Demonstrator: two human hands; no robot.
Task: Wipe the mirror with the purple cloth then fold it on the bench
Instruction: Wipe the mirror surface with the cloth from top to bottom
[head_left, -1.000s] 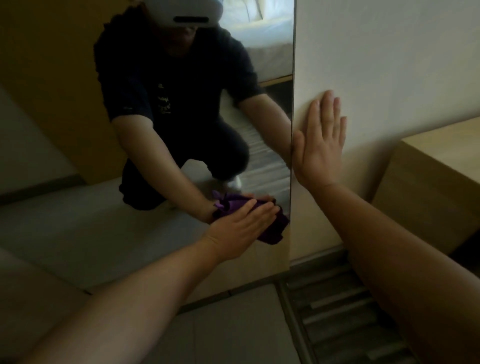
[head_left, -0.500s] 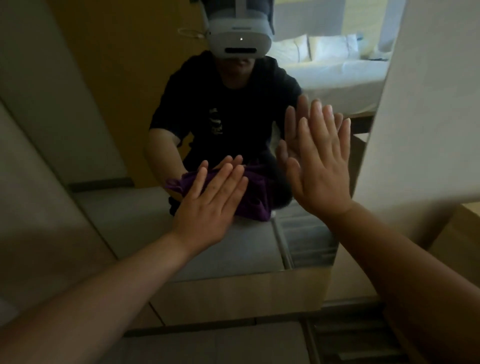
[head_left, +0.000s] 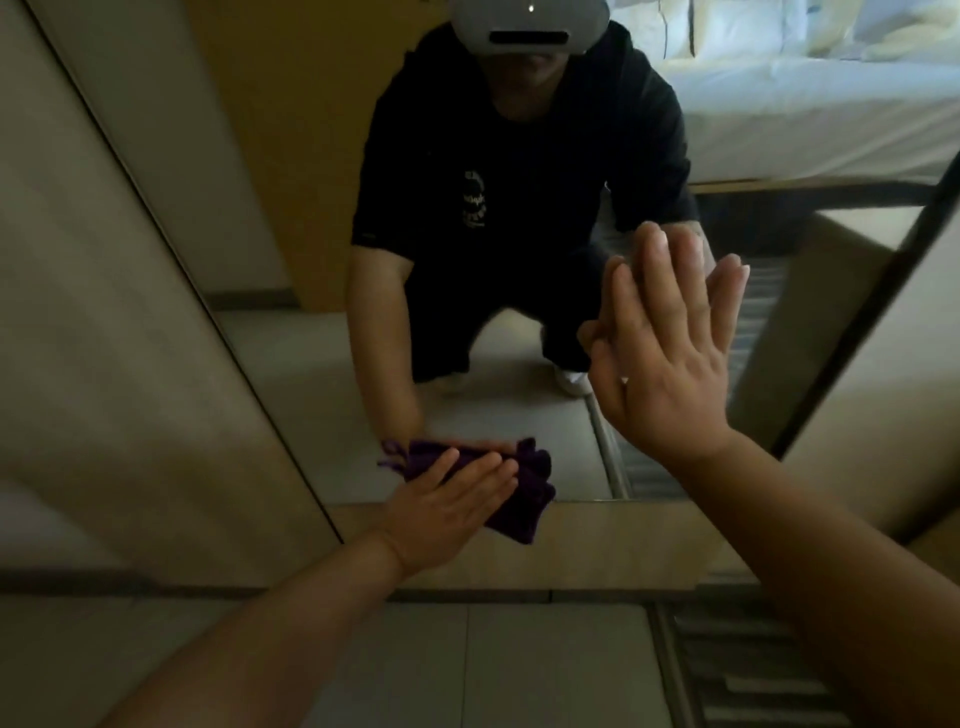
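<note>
A tall mirror (head_left: 291, 218) fills the view and reflects a crouching person in a dark shirt. My left hand (head_left: 447, 506) lies flat on the bunched purple cloth (head_left: 524, 496), pressing it against the glass at the mirror's bottom edge. The cloth hangs partly over the wooden strip below the glass. My right hand (head_left: 670, 353) rests flat on the mirror with fingers up and apart, to the right of the cloth and higher, holding nothing.
A pale wall panel (head_left: 104, 364) borders the mirror on the left, another wall (head_left: 883, 374) on the right. Below the mirror runs a wooden base strip (head_left: 613, 545). Grey floor tiles (head_left: 519, 665) and a slatted dark mat (head_left: 753, 670) lie beneath my arms.
My left hand has slid the cloth down the glass to the mirror's bottom edge. My right hand stays flat on the mirror. The view has shifted lower and closer.
</note>
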